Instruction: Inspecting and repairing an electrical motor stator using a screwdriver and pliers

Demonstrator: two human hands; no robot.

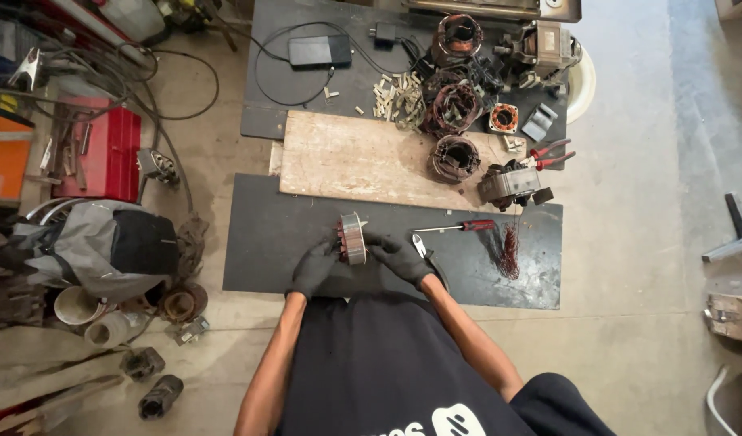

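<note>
Both gloved hands are gripping a round motor stator (353,238) between them, left hand (314,267) curling under its near side, right hand (400,256) closing fingers against its right face, axis lying left-right.

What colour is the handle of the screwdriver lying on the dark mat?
Red, seen in the head view: the screwdriver lies just right of the gloved right hand.

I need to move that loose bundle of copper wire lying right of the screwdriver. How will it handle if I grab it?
The copper wire bundle looks like thin loose strands, so it probably flops and splays rather than lifting stiffly. It seems light for its size. Stray ends may snag or shed onto the black mat.
</note>
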